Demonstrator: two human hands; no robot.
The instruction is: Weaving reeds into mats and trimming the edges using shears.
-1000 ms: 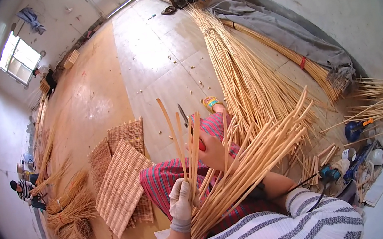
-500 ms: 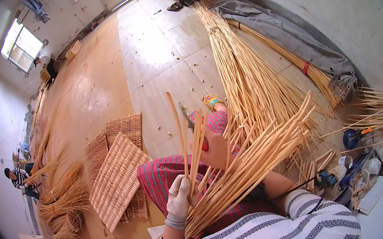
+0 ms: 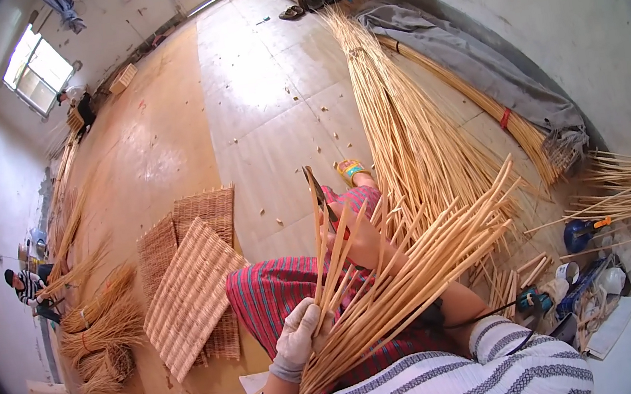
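Note:
My left hand (image 3: 299, 335), in a pale glove, is closed round the near ends of peeled wicker rods (image 3: 430, 265). These rods lie across my lap and fan out to the right. Several shorter ends (image 3: 329, 255) stick up beside my left hand's fingers. My right hand (image 3: 348, 242), bare and partly hidden behind the rods, grips red-handled pruning shears (image 3: 318, 188). Their dark blades point away from me, near the tips of the upright ends. Striped red cloth (image 3: 272, 288) covers my legs beneath the rods.
Woven wicker panels (image 3: 194, 299) lie at left, by bundled thin wicker (image 3: 101, 332). A long rod pile (image 3: 400, 112) stretches ahead on the right, beside a grey cloth (image 3: 464, 47). Tools and a blue bottle (image 3: 577, 235) sit at far right. Two people (image 3: 28, 290) work along the left wall.
A long strip that stood tall above my left hand no longer stands there. My right hand and the shears have shifted slightly, the blades now more upright near the rod tips.

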